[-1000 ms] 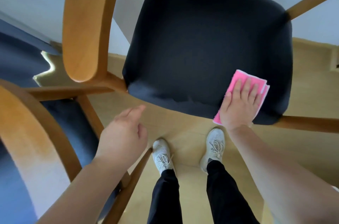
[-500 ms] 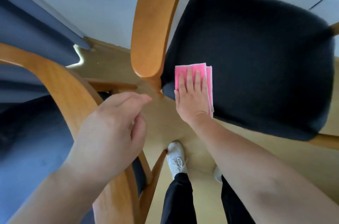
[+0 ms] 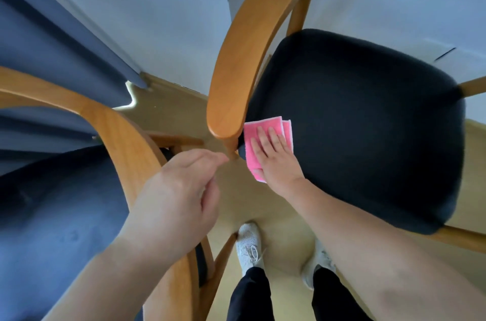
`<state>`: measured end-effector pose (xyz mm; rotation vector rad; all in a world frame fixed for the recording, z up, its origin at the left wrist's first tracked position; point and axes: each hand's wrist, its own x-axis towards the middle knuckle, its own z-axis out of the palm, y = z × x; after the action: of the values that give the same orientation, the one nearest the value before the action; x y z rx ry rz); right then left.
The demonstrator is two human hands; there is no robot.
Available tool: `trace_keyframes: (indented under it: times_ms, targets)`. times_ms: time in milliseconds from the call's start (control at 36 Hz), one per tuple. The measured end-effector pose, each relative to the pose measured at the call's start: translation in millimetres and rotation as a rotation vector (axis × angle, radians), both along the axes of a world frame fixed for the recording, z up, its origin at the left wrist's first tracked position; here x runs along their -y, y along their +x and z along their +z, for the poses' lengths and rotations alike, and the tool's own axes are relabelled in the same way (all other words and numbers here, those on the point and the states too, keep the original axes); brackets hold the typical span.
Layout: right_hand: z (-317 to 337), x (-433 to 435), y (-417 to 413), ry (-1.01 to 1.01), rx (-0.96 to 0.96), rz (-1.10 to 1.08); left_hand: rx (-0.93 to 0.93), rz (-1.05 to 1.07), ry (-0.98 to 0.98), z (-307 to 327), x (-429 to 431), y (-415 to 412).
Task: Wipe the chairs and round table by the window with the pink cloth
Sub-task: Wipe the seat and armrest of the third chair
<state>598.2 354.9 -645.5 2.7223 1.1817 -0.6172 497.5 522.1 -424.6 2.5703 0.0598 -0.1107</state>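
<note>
ur r hand (image 3: 273, 160) fingers flat, pressing pink cloth (image 3: 268, 125) on seat (image 3: 368, 123) corner. keep palm down, sweep fwd past fingertips; armrest (image 3: 236, 84) just left of them. l hand (image 3: 178, 194) loose, empty.

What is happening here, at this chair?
A person is cleaning a chair. The right hand presses a pink cloth flat on the near corner of the dark seat, just beside the end of the wooden armrest. The left hand holds nothing, its fingers loosely curled, over a second chair. No round table is in view.
</note>
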Motion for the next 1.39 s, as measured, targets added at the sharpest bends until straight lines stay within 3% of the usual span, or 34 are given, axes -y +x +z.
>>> trace_keyframes:
  times_ms: [167, 250, 361, 417, 611, 806, 1028, 1389]
  targets:
    - [25, -18, 10, 0.025, -0.013, 0.007, 0.009, 0.058, 0.025, 7, 3, -3]
    - [58, -5, 23, 0.133, -0.042, -0.121, 0.007, 0.076, 0.006, 19, 9, -6]
    - [164, 18, 29, 0.276, -0.384, -0.492, 0.041, 0.108, -0.042, 52, 30, -7]
    - [219, 33, 27, 0.344, -0.473, -0.559, 0.033, 0.129, -0.074, 72, 43, -6]
    - [340, 91, 23, 0.483, -0.554, -0.390, -0.073, 0.187, -0.148, 153, 90, 7]
    - [430, 112, 27, 0.585, -0.611, -0.217, -0.105, 0.068, -0.199, 204, 116, 25]
    - [469, 115, 55, 0.627, -0.610, -0.083, 0.065, 0.224, -0.251, 227, 132, 42]
    - [437, 65, 78, 0.540, -0.602, -0.130, -0.057, 0.526, -0.307, 201, 75, 38]
